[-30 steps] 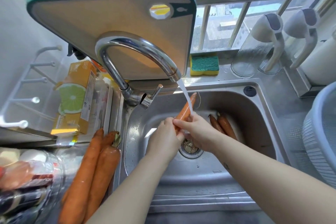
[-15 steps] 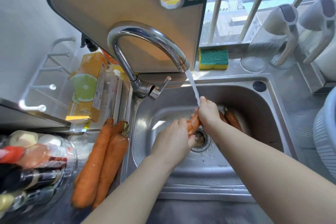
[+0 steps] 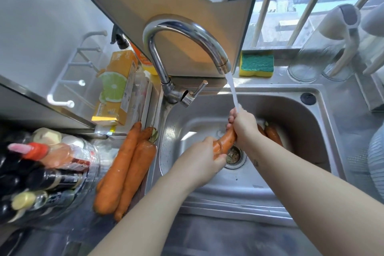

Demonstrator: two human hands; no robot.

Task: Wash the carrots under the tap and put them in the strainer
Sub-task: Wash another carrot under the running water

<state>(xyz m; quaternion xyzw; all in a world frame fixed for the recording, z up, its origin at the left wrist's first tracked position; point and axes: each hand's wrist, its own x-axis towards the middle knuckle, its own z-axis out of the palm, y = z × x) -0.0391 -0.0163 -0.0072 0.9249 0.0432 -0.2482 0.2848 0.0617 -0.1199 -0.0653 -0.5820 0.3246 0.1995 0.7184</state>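
In the head view, one carrot (image 3: 225,142) is held over the drain (image 3: 234,155) of the sink (image 3: 239,181), tilted with its far end raised toward the water stream (image 3: 232,91) that falls from the tap (image 3: 187,33). The near, thicker end is gripped by the left hand (image 3: 204,157), and the far end is enclosed by the right hand (image 3: 243,125), whose fingers are curled round it; both hands are thus clamped on the same carrot, close together but not touching. The stream is seen to land on the top of the right hand, not on bare carrot. The step in hand is judged to be the rinsing and rubbing of this carrot. For a good result, the right hand should be slid along the length while the carrot is turned by the left, so that every side is brought under the flow; the covered far end should be exposed to the water as well. A firm grip is advised, since a wet carrot is likely to slip. Two further carrots (image 3: 273,134) lie in the basin behind the right wrist, and a pile of carrots on the counter (image 3: 126,166) lies left of the sink. The strainer (image 3: 377,164) stands at the right edge, well apart from the hands; whether anything lies in it cannot be told.
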